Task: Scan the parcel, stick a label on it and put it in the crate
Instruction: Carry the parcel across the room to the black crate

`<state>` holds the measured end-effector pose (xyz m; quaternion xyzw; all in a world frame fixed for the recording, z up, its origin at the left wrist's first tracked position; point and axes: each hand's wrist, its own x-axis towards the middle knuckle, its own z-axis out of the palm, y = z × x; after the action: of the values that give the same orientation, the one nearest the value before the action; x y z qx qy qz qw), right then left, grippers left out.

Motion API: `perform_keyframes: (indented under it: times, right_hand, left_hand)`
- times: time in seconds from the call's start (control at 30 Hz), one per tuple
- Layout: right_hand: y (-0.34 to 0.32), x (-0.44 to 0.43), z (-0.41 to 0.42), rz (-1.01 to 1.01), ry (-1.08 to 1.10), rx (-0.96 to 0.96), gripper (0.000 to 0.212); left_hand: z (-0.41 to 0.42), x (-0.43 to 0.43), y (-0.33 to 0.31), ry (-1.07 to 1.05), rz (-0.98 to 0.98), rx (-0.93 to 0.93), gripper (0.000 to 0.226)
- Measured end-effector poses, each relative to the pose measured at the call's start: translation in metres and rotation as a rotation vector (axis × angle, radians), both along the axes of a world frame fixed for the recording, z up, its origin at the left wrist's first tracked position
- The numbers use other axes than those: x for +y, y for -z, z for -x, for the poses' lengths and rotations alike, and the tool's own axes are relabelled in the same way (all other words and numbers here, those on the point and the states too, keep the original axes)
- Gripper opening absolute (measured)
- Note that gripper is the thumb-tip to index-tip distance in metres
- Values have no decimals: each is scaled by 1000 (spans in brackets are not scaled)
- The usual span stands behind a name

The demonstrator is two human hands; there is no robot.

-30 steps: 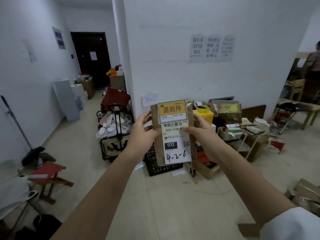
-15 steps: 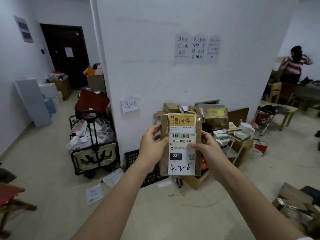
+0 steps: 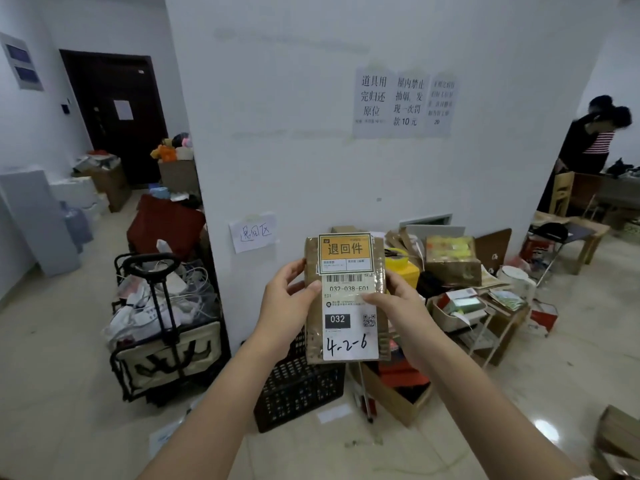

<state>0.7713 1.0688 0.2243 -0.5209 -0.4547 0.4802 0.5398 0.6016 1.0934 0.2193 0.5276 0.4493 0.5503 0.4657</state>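
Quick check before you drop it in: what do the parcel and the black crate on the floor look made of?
Parcel: seemingly brown cardboard or kraft paper, matte, under glossy clear tape that glints along its edges; paper labels on its face.
Crate: looks like rigid black plastic, its walls moulded in an open lattice; dull finish.

Two bare forearms are seen reaching in from the bottom edge. No sleeve is worn on the left forearm as far as it shows. At the very bottom right corner, a sliver of pale sleeve is seen on the right arm. The left hand and right hand are ungloved, with no rings or watch visible. Fingernails are short and unpainted.
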Motion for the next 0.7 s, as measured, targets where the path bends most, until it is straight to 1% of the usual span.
perform_keyframes:
  times: [0.17, 0.4, 0.47, 0.6, 0.7]
  right_hand:
    - [11, 75, 3, 28, -38, 47, 50]
    - [26, 207, 3, 43, -138, 66, 59]
    - [22, 246, 1, 50, -183, 71, 57]
    - [14, 314, -1, 89, -268, 101, 47]
    - [14, 354, 4, 109, -348, 73, 43]
  left_hand:
    - [3, 67, 11, -54, 10, 34, 43]
    - [0, 174, 14, -180, 18, 32, 41]
    - [-5, 205, 10, -233, 26, 17, 41]
    - [-9, 262, 4, -340, 62, -8, 40]
    - [-7, 292, 7, -401, 88, -26, 40]
